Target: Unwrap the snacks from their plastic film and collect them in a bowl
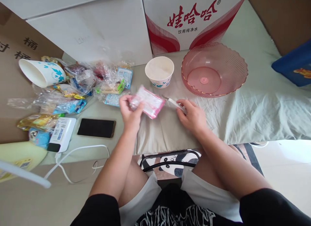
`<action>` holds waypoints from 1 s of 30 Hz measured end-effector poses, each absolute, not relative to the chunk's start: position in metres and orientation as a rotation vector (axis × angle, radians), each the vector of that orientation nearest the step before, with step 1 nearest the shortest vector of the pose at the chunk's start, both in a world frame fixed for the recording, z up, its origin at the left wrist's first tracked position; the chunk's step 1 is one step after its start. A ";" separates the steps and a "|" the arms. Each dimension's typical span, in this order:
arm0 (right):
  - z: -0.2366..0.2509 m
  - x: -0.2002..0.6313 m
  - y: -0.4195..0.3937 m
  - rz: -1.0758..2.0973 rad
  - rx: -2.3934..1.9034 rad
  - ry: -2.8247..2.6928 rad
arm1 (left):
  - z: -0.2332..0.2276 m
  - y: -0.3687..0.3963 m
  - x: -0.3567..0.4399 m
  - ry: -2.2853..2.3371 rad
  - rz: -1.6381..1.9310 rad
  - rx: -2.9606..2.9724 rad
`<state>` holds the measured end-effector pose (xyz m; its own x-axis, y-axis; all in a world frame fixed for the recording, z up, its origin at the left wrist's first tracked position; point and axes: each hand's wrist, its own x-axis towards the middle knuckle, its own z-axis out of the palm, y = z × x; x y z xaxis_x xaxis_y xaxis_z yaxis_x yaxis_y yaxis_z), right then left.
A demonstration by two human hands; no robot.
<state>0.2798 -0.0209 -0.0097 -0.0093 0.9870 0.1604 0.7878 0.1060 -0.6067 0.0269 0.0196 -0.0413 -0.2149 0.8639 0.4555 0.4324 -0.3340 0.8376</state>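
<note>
Packet (153, 101), pink and white and slightly blurred, is near the centre of the clock face, pinched between the thumb and fingers of your left hand (130, 114). Your right hand (194, 117), apart from it at 3 o'clock, grips a white-handled knife (175, 104); its tip points at the packet — whether they touch, you cannot tell. At 12, just beyond the packet, an upright paper cup (159, 73) stands in your way, and at 2 a pink ribbed bowl (234, 73) sits past your right hand. Behind both, a red-and-white box (194, 18) blocks the far side; a plain white box (92, 31) does likewise at 11. Toward 10 you have a heap of wrapped packs (107, 80), a second cup (54, 73) tipped on its outer edge. Near 9 lie a dark phone (96, 128) and, farther out, a white device (65, 132) — a white cable (84, 147) runs from beside it toward your left forearm. Between 2 and 3 is a blue object (293, 65).
</note>
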 end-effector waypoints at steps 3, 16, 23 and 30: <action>-0.012 0.283 -0.019 0.308 -1.758 -1.883 | -0.036 0.003 0.056 1.373 1.340 1.941; -0.013 0.285 -0.020 0.467 -1.269 -2.054 | -0.014 0.003 0.045 1.488 1.333 1.651; -0.006 0.301 -0.020 0.338 -1.367 -1.668 | -0.011 0.007 0.037 1.426 1.459 1.702; -0.011 0.295 -0.019 0.303 -1.381 -1.878 | -0.008 -0.002 0.042 1.355 1.077 2.074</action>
<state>0.2950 -0.0189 -0.0112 -0.1156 0.8910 0.4390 0.7077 0.3840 -0.5930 0.0422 -0.0024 -0.0083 0.2183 0.9033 0.3693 0.5634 -0.4256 0.7081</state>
